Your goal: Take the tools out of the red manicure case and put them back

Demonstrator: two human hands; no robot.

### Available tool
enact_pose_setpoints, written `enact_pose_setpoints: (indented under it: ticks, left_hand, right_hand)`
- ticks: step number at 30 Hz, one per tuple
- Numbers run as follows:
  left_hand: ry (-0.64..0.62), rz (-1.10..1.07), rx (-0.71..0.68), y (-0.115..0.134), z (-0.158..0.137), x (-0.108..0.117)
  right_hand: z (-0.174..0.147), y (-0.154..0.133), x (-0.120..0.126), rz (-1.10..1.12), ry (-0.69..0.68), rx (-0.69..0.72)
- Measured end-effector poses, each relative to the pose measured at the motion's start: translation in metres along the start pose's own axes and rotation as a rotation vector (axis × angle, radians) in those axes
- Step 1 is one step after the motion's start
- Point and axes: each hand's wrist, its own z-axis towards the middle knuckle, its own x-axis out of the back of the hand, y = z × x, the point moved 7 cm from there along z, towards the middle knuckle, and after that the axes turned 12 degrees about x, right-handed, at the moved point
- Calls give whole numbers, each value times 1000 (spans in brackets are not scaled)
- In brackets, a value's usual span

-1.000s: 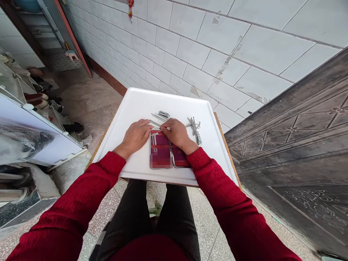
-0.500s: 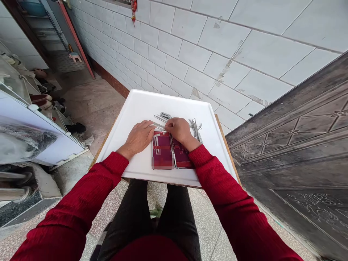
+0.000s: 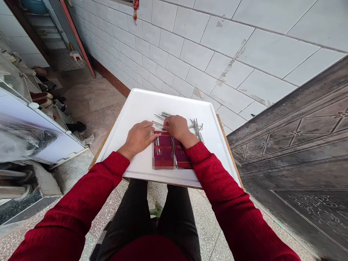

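An opened manicure case (image 3: 164, 154) with a dark red and purple lining lies near the front of a white board. Slim metal tools sit under the elastic band of its left half. My left hand (image 3: 138, 137) rests beside that half, fingers stretched out and thumb touching its upper left corner. At the case's top edge, my right hand (image 3: 178, 128) is closed in a pinch at the ends of slim metal manicure tools (image 3: 157, 123); its fingertips are partly hidden. A nail clipper (image 3: 166, 114) lies just behind. Scissors (image 3: 197, 125) and other metal tools lie to the right, partly behind my wrist.
The white board (image 3: 141, 103) rests on a wooden-edged table in front of my legs. A tiled wall (image 3: 185, 54) stands behind it. On the right is a dark carved door (image 3: 293, 145); shoe shelves (image 3: 49, 98) stand on the left.
My left thumb has spread away from its fingers onto the case's corner. My right hand has shifted slightly up and left, still pinched. The view has tilted a little.
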Motion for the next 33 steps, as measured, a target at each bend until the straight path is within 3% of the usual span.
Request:
enact_pose_setpoints:
  ticks: [10, 19, 22, 28, 33]
  left_hand:
    - [12, 1, 36, -3, 1, -1]
    - [29, 12, 37, -3, 0, 0]
    - [26, 19, 35, -2, 0, 0]
    - [19, 17, 27, 0, 0, -1]
    - [8, 30, 24, 0, 1, -1]
  right_hand:
    - [4, 0, 1, 87, -17, 18]
    - [27, -21, 8, -91, -186, 166]
    - [29, -20, 7, -55, -220, 187]
    - [28, -13, 4, 46, -184, 206]
    - [35, -21, 2, -23, -223, 240]
